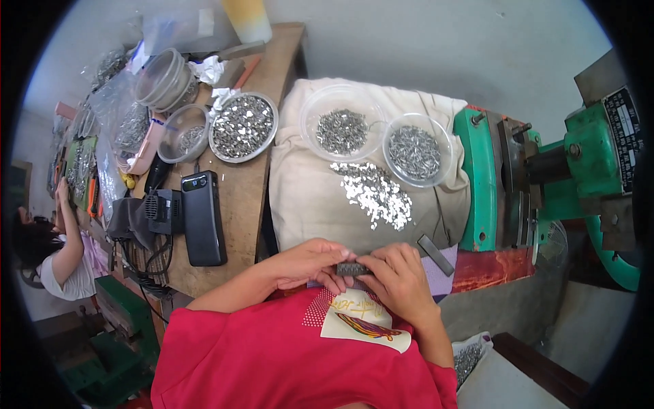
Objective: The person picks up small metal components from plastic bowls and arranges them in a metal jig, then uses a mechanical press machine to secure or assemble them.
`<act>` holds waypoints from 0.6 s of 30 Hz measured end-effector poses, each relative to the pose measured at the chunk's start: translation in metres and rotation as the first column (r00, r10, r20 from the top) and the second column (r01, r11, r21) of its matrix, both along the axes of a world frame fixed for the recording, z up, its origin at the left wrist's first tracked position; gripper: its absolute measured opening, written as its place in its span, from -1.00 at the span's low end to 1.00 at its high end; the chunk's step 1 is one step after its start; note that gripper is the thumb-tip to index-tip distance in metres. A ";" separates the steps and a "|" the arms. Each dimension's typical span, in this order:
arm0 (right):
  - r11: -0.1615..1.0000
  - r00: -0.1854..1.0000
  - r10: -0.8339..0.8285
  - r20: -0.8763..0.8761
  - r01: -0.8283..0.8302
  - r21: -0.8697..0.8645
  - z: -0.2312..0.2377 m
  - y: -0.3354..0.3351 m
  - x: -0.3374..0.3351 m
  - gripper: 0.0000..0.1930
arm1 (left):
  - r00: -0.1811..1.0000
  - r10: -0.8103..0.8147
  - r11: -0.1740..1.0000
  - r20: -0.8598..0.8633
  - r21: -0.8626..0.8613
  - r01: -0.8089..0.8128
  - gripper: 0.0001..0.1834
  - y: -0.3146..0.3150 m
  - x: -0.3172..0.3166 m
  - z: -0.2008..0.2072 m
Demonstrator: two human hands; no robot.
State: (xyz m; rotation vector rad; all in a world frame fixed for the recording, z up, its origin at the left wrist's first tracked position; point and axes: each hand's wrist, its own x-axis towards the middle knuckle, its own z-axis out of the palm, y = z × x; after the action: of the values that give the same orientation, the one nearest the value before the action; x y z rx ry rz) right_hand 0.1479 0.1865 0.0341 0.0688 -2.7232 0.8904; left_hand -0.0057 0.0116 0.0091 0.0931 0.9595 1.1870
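Close to my chest, a small dark grey metal block [351, 269] with a ridged pattern along its face is held between both hands. The fingers of my left hand [310, 264] pinch its left end. My right hand [400, 281] closes on the other end, its fingertips bent over the block. Just beyond the hands, a loose pile of small shiny metal pieces [378, 196] lies on a beige cloth [306, 211]. A plain dark metal bar [436, 255] rests on a purple cloth, right of my right hand.
Behind the pile stand two clear plastic tubs [304, 123] [444, 167] of small metal parts. A green machine press [480, 184] borders the right side. On the wooden table [238, 198] at left are a black power bank [203, 221] and a filled bowl [213, 151]. Another person [65, 252] works far left.
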 end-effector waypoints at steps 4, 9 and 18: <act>1.000 0.999 -0.025 -0.029 0.026 0.011 0.001 0.002 0.003 -0.54 | 0.994 -0.043 0.998 0.096 0.048 0.038 -0.64 0.001 0.001 -0.005; 0.977 0.968 -0.208 -0.137 0.212 0.014 0.017 0.008 0.007 -0.37 | 0.999 0.009 1.000 -0.032 0.026 -0.009 -0.63 0.001 -0.017 0.026; 0.914 0.902 -0.393 -0.178 0.404 0.030 0.003 0.017 0.033 -0.38 | 0.514 0.385 0.921 -0.767 0.287 -0.262 -0.67 0.047 -0.099 0.082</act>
State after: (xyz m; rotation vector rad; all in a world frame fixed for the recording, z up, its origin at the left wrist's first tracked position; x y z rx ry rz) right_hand 0.1810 0.2039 0.0368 -0.3725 -2.4744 0.6420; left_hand -0.1049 0.0591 0.0915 0.6545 1.7769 1.6012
